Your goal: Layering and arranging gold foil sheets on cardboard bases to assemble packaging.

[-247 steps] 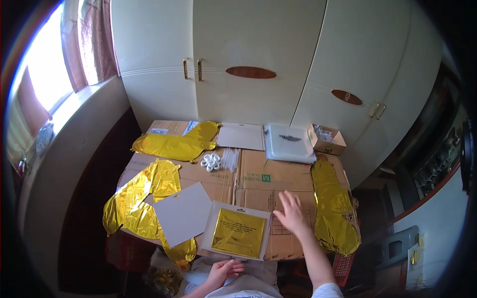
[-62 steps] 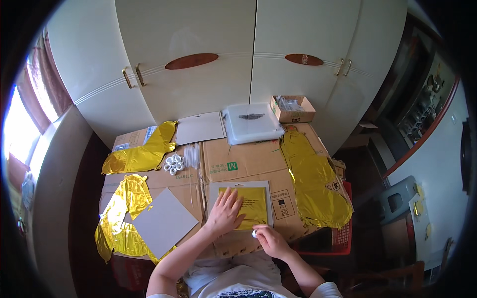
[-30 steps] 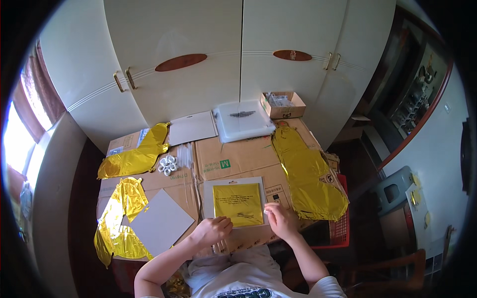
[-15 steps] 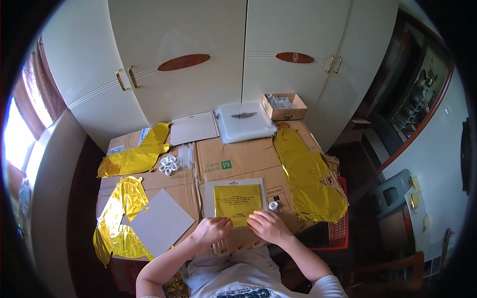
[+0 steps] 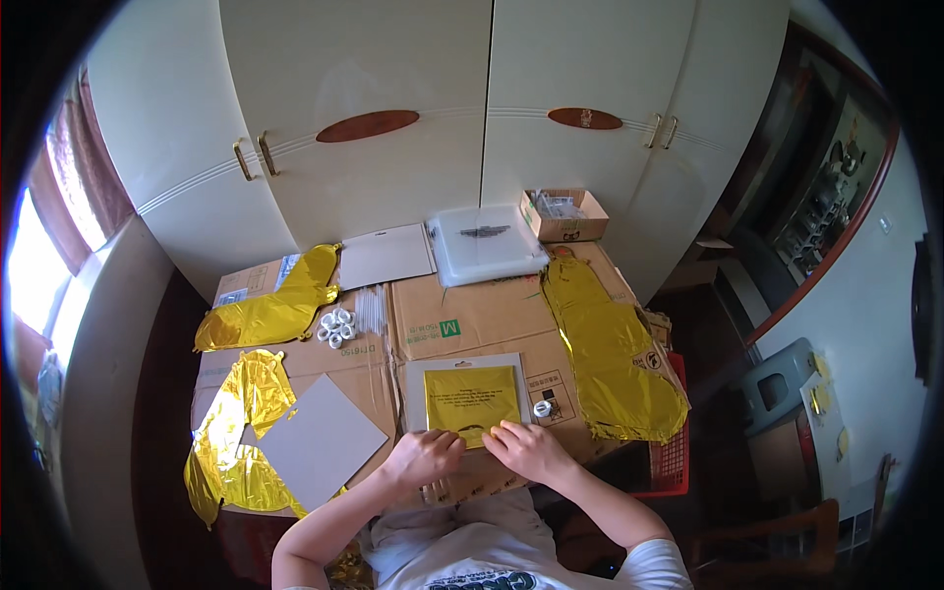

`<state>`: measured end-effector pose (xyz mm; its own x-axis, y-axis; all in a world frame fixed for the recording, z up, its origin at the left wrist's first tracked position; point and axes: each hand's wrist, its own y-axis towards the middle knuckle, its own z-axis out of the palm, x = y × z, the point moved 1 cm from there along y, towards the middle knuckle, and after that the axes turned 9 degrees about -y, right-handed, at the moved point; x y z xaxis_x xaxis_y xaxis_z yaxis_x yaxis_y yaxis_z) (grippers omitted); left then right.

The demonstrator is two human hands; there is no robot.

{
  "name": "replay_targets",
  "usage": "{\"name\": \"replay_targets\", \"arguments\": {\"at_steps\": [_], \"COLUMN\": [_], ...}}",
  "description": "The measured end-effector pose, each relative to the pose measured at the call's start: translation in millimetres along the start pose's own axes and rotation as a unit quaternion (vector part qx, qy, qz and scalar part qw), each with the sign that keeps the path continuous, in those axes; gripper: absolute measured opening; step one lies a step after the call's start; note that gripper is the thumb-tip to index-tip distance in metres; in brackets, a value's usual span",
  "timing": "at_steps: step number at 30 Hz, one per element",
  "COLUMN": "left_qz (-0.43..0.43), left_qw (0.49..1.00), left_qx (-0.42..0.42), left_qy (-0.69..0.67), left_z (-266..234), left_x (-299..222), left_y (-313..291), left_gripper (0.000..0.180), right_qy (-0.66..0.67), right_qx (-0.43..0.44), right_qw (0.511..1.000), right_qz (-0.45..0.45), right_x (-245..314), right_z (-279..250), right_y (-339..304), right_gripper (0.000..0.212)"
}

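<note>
A folded gold foil balloon (image 5: pixel 472 393) with small dark print lies on a grey backing card (image 5: pixel 414 393) near the table's front edge. My left hand (image 5: pixel 426 457) is closed at the foil's near left corner, fingers curled under and partly hidden. Across from it, my right hand (image 5: pixel 528 450) pinches the near right corner. The foil's near edge bows slightly between the two hands. Just right of the card sits a small white roll of ribbon or tape (image 5: pixel 542 409).
Flat gold foil balloons lie at the left (image 5: pixel 265 313), front left (image 5: pixel 241 423) and right (image 5: pixel 615 354). A loose grey card (image 5: pixel 323 442), several white rolls (image 5: pixel 336 326), stacked cards (image 5: pixel 386 258), a translucent bag (image 5: pixel 486 251) and a small carton (image 5: pixel 578 229) share the cardboard-covered table (image 5: pixel 462 320).
My right hand has shifted a little left, bringing the hands closer together. The foil's near edge now bows between them. The whole view has tilted very slightly.
</note>
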<state>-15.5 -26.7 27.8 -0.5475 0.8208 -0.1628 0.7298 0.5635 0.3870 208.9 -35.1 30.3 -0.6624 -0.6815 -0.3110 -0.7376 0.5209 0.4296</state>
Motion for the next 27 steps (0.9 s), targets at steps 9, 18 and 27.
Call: {"name": "replay_targets", "arguments": {"at_steps": [9, 18, 27], "left_qz": [0.02, -0.017, -0.032], "left_qw": [0.997, 1.0, 0.999], "left_qx": [0.016, -0.003, -0.022], "left_qy": [0.07, -0.026, 0.007], "left_z": [11, -5, -16], "left_x": [-5, 2, -5], "left_y": [3, 21, 29], "left_gripper": [0.016, 0.01, 0.013], "right_qy": [0.077, 0.131, 0.084], "right_qx": [0.026, -0.007, -0.142], "right_qw": [0.996, 0.964, 0.943], "right_qz": [0.034, 0.232, 0.288], "right_x": [-5, -57, -34], "right_z": [3, 12, -31], "right_y": [-4, -37, -38], "right_gripper": [0.02, 0.018, 0.012]}}
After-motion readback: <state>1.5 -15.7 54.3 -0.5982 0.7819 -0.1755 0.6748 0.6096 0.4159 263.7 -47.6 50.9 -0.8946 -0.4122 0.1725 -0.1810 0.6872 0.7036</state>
